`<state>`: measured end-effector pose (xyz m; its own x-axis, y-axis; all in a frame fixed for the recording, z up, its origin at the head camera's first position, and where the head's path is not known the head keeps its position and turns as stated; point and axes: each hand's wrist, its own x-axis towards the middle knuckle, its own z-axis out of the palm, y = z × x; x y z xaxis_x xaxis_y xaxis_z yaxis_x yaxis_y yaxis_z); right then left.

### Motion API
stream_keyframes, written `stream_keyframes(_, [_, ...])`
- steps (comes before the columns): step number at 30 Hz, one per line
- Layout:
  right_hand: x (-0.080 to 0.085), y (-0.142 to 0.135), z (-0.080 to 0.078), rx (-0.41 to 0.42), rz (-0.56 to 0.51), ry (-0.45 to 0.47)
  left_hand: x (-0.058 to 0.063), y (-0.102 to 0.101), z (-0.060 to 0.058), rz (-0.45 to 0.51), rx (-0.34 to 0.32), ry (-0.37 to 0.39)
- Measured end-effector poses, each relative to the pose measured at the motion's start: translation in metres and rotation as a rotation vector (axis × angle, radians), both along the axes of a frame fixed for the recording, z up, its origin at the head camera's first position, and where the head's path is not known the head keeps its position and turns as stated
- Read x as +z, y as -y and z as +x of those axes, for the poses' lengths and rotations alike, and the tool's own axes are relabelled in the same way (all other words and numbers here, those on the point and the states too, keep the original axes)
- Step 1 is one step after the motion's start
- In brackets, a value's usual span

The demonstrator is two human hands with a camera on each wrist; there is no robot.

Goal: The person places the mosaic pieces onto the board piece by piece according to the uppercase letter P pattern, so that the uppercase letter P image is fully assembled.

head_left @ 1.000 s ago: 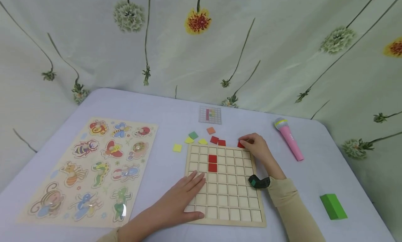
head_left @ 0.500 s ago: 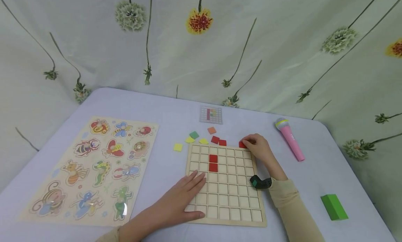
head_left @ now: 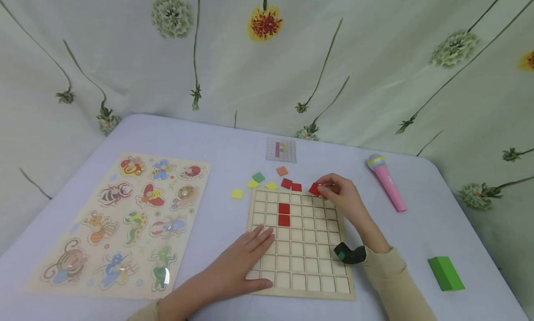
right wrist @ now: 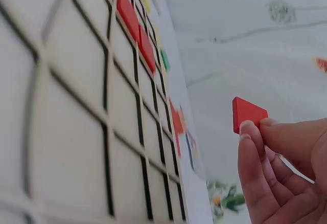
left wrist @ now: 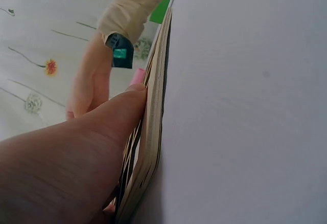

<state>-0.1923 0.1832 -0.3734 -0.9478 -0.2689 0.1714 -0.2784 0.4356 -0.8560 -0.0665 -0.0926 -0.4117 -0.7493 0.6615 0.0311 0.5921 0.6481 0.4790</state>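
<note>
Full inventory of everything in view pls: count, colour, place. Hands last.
Table: 1, whitish, under it all
Backdrop: 1, pale with flower print, behind table
Grid board: 1, light wood, centre
Slotted tiles: 2, red, adjoining board cells
Loose red tiles: 2, red, past board's far edge
Held tile: 1, red, in right hand
Yellow tiles: 3, yellow, around board's far-left corner
Green tile: 1, green, past that corner
Orange tile: 1, orange, below pattern card
Pattern card: 1, greyish with coloured squares, table's far edge
Bug picture board: 1, cream, multicoloured bugs, left
Microphone: 1, pink, right
Block: 1, green, near right
Wrist device: 1, dark, right wrist
Sleeves: 2, beige, forearms
Left hand: 1, resting on grid board
Right hand: 1, pinching held tile
</note>
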Motion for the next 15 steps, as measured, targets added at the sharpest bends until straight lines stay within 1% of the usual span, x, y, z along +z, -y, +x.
stream_keyframes(1, [0.002,0.006,0.006,0.049,-0.025,0.029,0.000,0.000,0.000,-0.005,0.002,-0.002])
stream_keyframes(3, [0.002,0.017,0.017,0.145,-0.042,0.081,0.000,0.001,-0.001,-0.015,0.005,-0.003])
stream_keyframes(4, [0.001,0.022,0.022,0.185,-0.040,0.106,0.000,0.001,-0.002,-0.015,0.006,-0.003])
stream_keyframes(6, [-0.003,0.030,0.030,0.240,-0.005,0.137,-0.001,0.001,-0.002,-0.017,0.007,-0.002])
stream_keyframes(7, [-0.006,0.033,0.033,0.257,0.012,0.149,-0.001,0.001,-0.002,-0.017,0.007,-0.002])
stream_keyframes(10, [-0.013,0.040,0.040,0.290,0.072,0.142,-0.002,0.001,-0.001,-0.012,0.005,-0.001])
stream_keyframes(12, [-0.016,0.043,0.043,0.304,0.128,0.114,-0.002,0.001,-0.001,-0.015,0.003,-0.003])
stream_keyframes(15, [-0.017,0.045,0.047,0.327,0.170,0.083,-0.001,0.001,-0.001,-0.024,0.002,-0.007])
